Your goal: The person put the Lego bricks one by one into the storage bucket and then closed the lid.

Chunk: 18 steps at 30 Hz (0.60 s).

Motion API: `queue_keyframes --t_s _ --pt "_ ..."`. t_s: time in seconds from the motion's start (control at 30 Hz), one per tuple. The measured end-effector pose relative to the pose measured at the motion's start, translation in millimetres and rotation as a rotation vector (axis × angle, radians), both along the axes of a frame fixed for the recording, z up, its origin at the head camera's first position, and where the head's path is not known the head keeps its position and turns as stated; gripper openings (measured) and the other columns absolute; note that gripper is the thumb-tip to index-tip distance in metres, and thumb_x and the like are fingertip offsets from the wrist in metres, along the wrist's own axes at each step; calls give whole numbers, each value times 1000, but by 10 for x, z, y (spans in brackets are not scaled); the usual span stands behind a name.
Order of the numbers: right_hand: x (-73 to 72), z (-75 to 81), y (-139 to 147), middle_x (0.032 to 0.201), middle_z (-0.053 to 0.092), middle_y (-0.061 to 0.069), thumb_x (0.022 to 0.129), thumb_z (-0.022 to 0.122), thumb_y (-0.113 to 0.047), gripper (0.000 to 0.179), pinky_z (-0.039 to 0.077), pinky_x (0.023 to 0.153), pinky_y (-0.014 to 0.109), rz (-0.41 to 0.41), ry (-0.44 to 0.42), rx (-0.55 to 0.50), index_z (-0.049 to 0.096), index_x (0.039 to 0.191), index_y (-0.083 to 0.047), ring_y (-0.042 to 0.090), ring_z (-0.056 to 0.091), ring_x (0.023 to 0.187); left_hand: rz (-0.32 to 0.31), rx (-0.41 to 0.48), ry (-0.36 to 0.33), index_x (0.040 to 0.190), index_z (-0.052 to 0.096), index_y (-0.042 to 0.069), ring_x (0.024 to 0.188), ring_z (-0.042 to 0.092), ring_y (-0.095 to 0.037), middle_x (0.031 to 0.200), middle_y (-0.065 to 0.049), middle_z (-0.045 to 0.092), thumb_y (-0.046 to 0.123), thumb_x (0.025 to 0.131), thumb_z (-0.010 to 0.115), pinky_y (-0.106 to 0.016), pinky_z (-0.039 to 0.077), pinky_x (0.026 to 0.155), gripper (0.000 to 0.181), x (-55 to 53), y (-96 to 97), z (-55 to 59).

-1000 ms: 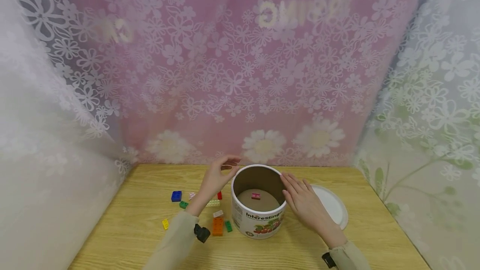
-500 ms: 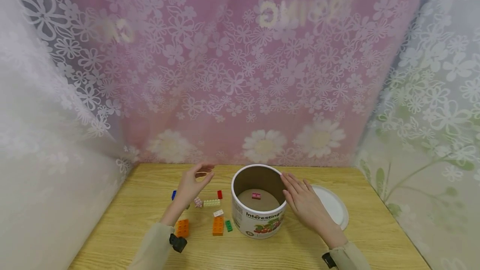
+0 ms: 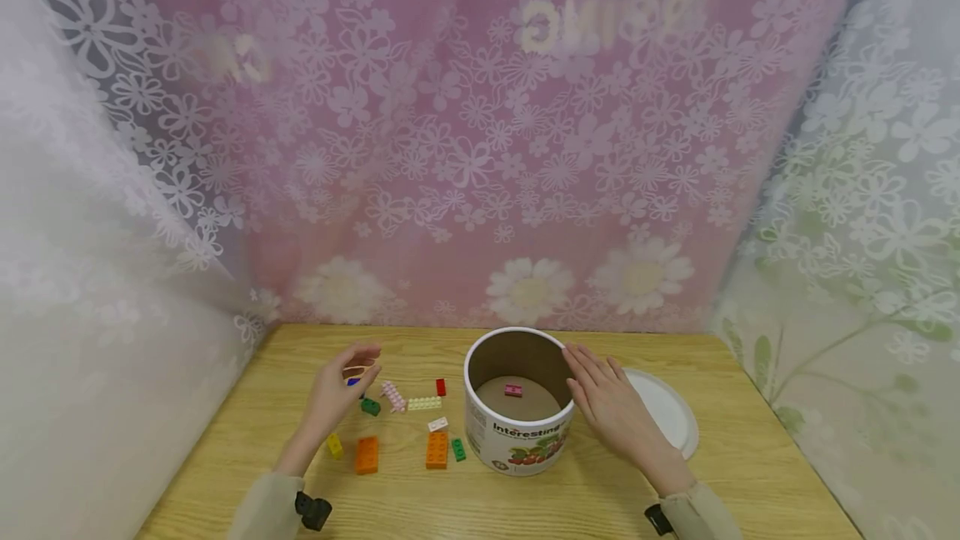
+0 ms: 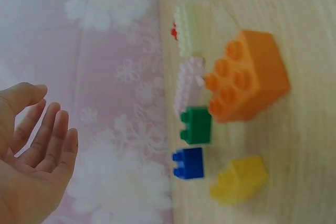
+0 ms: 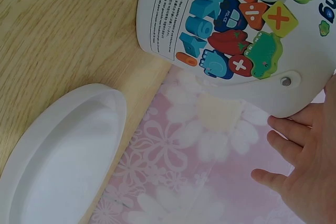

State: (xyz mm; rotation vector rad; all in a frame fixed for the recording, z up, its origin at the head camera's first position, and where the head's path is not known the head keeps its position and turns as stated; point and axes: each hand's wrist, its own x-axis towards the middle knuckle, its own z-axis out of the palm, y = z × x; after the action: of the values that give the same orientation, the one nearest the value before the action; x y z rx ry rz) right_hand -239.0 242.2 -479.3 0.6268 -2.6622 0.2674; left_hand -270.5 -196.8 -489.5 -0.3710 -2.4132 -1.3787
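My left hand point(image 3: 333, 390) hovers over the left of the table with loosely bent fingers and nothing in them. Beneath and around it lie a blue toy brick point(image 4: 190, 163), partly hidden in the head view, a green brick point(image 4: 197, 125), a yellow brick point(image 4: 241, 179) and an orange brick point(image 4: 257, 77). My right hand point(image 3: 611, 407) rests with fairly straight fingers against the right rim of a white round bucket point(image 3: 483, 440). Inside that bucket a dark pink brick point(image 3: 513, 391) lies on the bottom.
Left of the bucket lie pale pink point(image 3: 393, 396), pale yellow point(image 3: 425, 403), red point(image 3: 441, 387) and white point(image 3: 438, 424) bricks, plus a second orange brick point(image 3: 437, 451) and green brick point(image 3: 458, 449). A white lid point(image 3: 663, 411) sits right of the bucket. Patterned curtains enclose the table.
My left hand has travelled left from beside the bucket's rim to above the blue and green bricks, uncovering bricks its arm hid. The right hand stays on the bucket.
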Motion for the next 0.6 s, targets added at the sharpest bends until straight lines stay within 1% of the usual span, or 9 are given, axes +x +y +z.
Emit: queue_keyframes --t_s 0.17,0.27,0.3,0.43,0.53,0.6 --pt "9 12 -5 158 42 11 109 45 -30 53 25 119 59 0 -11 -2 39 156 -8 29 37 147 7 -18 -46 121 69 8 105 67 -30 117 -10 71 6 93 73 -52 55 93 28 73 -158 -147" --pt "11 18 -10 158 42 11 110 43 -32 53 25 120 59 1 -17 -4 39 156 -8 30 37 147 -8 -35 -96 119 70 8 104 67 -31 115 -12 72 4 93 73 -51 56 92 26 112 -251 -230" --pt "10 17 -12 158 42 11 110 42 -32 53 25 120 59 1 -19 -3 39 156 -8 30 37 147 -20 -46 -121 117 71 8 103 67 -30 114 -13 72 4 93 73 -48 57 91 25 123 -287 -257" --pt "0 13 -15 158 42 10 109 45 -30 53 26 119 59 2 -10 2 40 156 -8 30 38 147 -115 -96 -205 116 71 4 102 69 -27 113 -14 72 11 95 71 -38 59 87 22 163 -437 -362" --pt "-5 9 -14 158 42 10 108 49 -27 53 27 119 59 1 -2 0 40 156 -8 30 39 146 -193 -103 -227 118 70 -2 102 69 -26 114 -19 71 13 97 69 -33 60 84 26 198 -526 -413" --pt "-6 6 -12 158 43 10 108 49 -27 53 27 119 59 2 -3 -2 40 156 -8 30 38 146 -223 -96 -229 119 69 -4 101 70 -24 114 -21 71 13 98 68 -32 60 84 27 221 -571 -443"
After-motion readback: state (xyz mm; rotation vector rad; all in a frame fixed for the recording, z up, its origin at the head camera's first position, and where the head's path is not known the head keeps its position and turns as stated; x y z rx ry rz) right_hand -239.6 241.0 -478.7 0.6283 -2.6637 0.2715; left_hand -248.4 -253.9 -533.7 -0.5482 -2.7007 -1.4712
